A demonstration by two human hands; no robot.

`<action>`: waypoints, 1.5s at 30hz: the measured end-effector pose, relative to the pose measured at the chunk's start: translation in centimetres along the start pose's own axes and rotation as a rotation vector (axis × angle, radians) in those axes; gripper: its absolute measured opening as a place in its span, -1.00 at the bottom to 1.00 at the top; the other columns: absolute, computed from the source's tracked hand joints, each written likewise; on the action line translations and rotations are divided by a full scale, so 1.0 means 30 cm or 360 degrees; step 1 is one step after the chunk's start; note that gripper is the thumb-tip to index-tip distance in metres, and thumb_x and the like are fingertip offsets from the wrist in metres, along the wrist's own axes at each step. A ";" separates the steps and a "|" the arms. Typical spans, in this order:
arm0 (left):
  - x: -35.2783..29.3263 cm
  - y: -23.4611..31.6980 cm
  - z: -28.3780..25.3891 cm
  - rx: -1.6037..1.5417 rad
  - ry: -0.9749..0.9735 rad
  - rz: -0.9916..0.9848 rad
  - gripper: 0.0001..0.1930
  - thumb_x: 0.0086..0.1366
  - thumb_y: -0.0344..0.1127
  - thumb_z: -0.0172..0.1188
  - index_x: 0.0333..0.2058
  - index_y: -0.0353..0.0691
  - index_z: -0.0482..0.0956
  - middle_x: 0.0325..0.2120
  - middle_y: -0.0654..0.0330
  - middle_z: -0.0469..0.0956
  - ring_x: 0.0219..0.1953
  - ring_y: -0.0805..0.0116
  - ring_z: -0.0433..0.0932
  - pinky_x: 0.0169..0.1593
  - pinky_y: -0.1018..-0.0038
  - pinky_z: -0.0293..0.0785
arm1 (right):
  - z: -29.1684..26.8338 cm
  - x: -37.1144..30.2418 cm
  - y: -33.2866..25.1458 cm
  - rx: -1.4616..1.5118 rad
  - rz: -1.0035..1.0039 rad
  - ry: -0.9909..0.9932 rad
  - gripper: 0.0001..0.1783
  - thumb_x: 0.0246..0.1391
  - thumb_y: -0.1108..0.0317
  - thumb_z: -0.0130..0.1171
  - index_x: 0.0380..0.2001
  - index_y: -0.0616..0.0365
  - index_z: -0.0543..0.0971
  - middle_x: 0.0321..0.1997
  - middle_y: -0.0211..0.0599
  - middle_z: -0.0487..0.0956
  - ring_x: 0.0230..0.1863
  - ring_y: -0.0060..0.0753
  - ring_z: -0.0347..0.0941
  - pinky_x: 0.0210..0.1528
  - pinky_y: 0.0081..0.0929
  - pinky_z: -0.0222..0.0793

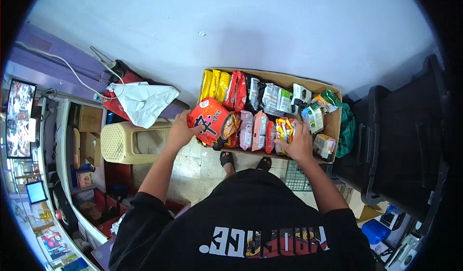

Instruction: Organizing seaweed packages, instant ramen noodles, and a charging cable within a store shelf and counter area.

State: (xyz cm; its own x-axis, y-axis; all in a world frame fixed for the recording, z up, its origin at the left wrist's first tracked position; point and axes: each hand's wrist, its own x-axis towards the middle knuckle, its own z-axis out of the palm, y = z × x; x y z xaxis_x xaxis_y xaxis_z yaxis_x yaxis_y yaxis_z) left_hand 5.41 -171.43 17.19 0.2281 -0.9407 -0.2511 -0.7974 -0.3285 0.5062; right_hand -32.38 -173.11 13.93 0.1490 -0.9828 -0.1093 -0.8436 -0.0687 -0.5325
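Observation:
An open cardboard box (333,122) full of packets is in front of me, against the wall. My left hand (181,132) grips the left edge of a red instant noodle pack (208,119), thumb on its face. The pack lies tilted over the box's front left corner. At the front right, my right hand (297,145) has its thumb and fingers around a yellow and red packet (284,129). Between the hands stand pink packets (260,131) and a red one. Yellow packets (212,84), red packets (236,89) and grey-white packets (276,99) fill the back row.
Left of the box are a cream plastic stool (115,142) and a white bag (143,100). Large black bins (400,131) stand close on the right, with a green bag (345,133) between. A green crate (296,177) sits below the box; shelves (87,150) line the left.

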 end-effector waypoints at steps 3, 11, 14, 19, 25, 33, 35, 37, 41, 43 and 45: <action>0.062 -0.095 0.004 -0.0179 -0.0237 -0.0038 -0.31 -0.11 -0.06 0.42 -0.05 -0.35 0.42 -0.27 -0.02 0.54 -0.24 0.20 0.54 -0.14 0.40 0.44 | -0.025 0.006 -0.096 -0.0175 -0.0581 0.0292 -0.35 -0.17 0.11 0.29 -0.06 0.26 0.33 -0.09 0.07 0.37 -0.09 0.05 0.37 -0.11 -0.15 0.32; 0.072 -0.070 -0.159 -0.1004 -0.0641 -0.0219 -0.52 -0.01 -0.29 0.36 -0.12 -0.36 0.42 -0.29 0.19 0.56 -0.27 0.48 0.53 -0.14 0.50 0.43 | 0.132 0.039 -0.277 0.0079 -0.0352 -0.0121 -0.49 -0.13 0.05 0.22 -0.20 0.21 0.45 -0.09 -0.02 0.38 -0.07 0.03 0.35 -0.10 -0.13 0.32; 0.083 -0.055 -0.235 -0.1351 -0.0714 -0.0302 -0.56 0.09 -0.41 0.27 -0.05 -0.34 0.36 -0.22 0.19 0.54 -0.23 0.46 0.52 -0.09 0.50 0.43 | 0.193 0.046 -0.281 -0.0186 -0.0456 0.0053 -0.46 -0.17 0.04 0.26 -0.18 0.20 0.48 -0.06 -0.03 0.36 -0.02 0.00 0.28 -0.04 -0.14 0.27; 0.122 -0.107 -0.317 -0.1736 -0.0398 -0.0211 -0.56 0.14 -0.45 0.22 0.00 -0.30 0.31 -0.19 0.16 0.53 -0.19 0.40 0.55 -0.08 0.47 0.49 | 0.217 0.056 -0.262 -0.0204 -0.0126 -0.0073 -0.31 -0.31 0.02 0.31 -0.08 0.20 0.47 -0.01 -0.07 0.33 0.01 -0.02 0.24 0.04 -0.17 0.23; 0.155 -0.140 -0.356 -0.1802 -0.0361 -0.0118 -0.56 0.16 -0.45 0.20 0.01 -0.31 0.30 -0.17 0.15 0.52 -0.20 0.41 0.56 -0.11 0.48 0.51 | 0.228 0.033 -0.269 -0.0136 0.0117 0.0038 -0.15 -0.32 0.12 0.30 0.12 0.13 0.28 0.06 -0.02 0.26 0.07 0.06 0.20 0.10 -0.13 0.20; 0.060 -0.024 -0.232 -0.1611 -0.0642 -0.0232 -0.47 0.11 -0.40 0.26 0.03 -0.31 0.26 -0.18 0.16 0.51 -0.19 0.43 0.52 -0.08 0.47 0.46 | 0.303 0.050 -0.277 -0.0507 -0.0064 0.0211 -0.29 -0.16 0.19 0.18 0.15 -0.01 0.29 0.31 0.00 0.07 0.15 0.18 0.17 0.10 -0.07 0.26; 0.027 0.020 -0.153 -0.1577 -0.0750 -0.0187 -0.45 0.10 -0.39 0.27 0.04 -0.31 0.25 -0.19 0.15 0.51 -0.17 0.42 0.52 -0.06 0.45 0.45 | 0.292 0.055 -0.307 -0.0492 0.0082 0.0148 -0.32 -0.14 0.17 0.17 0.13 -0.03 0.31 0.31 -0.02 0.08 0.15 0.16 0.18 0.07 -0.09 0.30; 0.000 0.025 -0.056 -0.1717 -0.0799 0.0030 -0.40 0.09 -0.34 0.29 0.07 -0.33 0.21 -0.14 0.13 0.47 -0.16 0.41 0.50 -0.08 0.44 0.45 | 0.275 0.067 -0.344 -0.0493 0.0203 0.0093 -0.34 -0.13 0.16 0.17 0.12 -0.05 0.33 0.30 -0.03 0.09 0.14 0.15 0.19 0.04 -0.11 0.33; -0.027 0.075 0.072 -0.1300 -0.0735 0.0117 -0.38 0.07 -0.32 0.30 0.02 -0.42 0.18 -0.13 0.03 0.46 -0.09 0.31 0.48 -0.01 0.40 0.41 | 0.249 0.096 -0.343 -0.0572 0.0176 -0.0071 -0.27 -0.18 0.11 0.22 0.13 -0.01 0.29 0.28 -0.01 0.10 0.10 0.12 0.24 0.02 -0.17 0.36; -0.030 0.076 0.113 -0.1322 -0.0769 0.0060 -0.36 0.05 -0.29 0.32 -0.01 -0.45 0.16 -0.11 -0.02 0.44 -0.06 0.26 0.47 0.01 0.38 0.40 | 0.288 0.110 -0.285 -0.0546 0.0156 -0.0047 -0.11 -0.24 0.08 0.27 0.19 0.09 0.18 0.26 0.04 0.12 0.08 0.11 0.27 0.02 -0.17 0.36; -0.037 0.098 0.104 -0.1281 -0.0766 0.0019 -0.36 0.05 -0.28 0.33 -0.02 -0.44 0.15 -0.11 -0.03 0.44 -0.06 0.25 0.47 0.01 0.38 0.40 | 0.269 0.115 -0.299 -0.0502 0.0243 -0.0035 -0.08 -0.25 0.07 0.27 0.21 0.11 0.15 0.26 0.06 0.11 0.07 0.12 0.28 0.02 -0.17 0.35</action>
State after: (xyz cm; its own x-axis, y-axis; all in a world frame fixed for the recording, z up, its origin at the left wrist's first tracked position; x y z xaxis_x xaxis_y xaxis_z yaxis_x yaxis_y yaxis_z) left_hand 1.07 -171.09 16.38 -0.1767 -0.8672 -0.4656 -0.1308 -0.4482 0.8843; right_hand -20.12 -174.50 11.55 0.0168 -0.9821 -0.1877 -0.9743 0.0261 -0.2237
